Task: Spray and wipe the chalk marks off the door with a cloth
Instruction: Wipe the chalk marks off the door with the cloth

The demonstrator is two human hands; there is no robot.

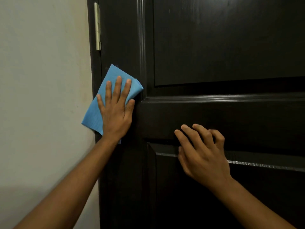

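Cloth (105, 96) under flat left hand (115, 113) overlaps door (214, 47) edge

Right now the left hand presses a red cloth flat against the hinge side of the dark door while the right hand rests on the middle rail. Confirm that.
Not quite: the cloth is blue, not red, as the head view shows. The rest stands: the left hand presses it flat against the hinge side of the dark door, below the hinge, and the right hand rests on the middle rail.
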